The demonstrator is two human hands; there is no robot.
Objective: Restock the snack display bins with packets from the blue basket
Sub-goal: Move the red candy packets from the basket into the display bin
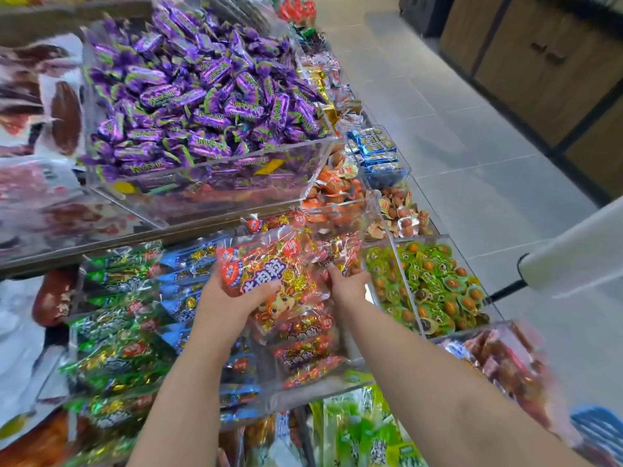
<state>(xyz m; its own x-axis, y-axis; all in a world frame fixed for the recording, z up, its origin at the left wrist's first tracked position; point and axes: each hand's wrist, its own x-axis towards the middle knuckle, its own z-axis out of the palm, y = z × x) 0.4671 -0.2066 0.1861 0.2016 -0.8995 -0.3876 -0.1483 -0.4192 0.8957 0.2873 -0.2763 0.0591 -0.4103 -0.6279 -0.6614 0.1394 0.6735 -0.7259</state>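
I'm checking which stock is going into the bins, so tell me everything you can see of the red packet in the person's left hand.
The red packet is a glossy, crinkly clear-plastic bag printed in red and orange with large white characters on a blue band and a cartoon animal near its lower end. Small gold-wrapped pieces show through it. It is held tilted above the clear bin of matching red packets. The left hand grips its lower left edge, thumb on the front; the right hand is at its right side, on packets there.

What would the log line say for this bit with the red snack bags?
left hand: holds red packet | right hand: on packets in red bin | step: stocking
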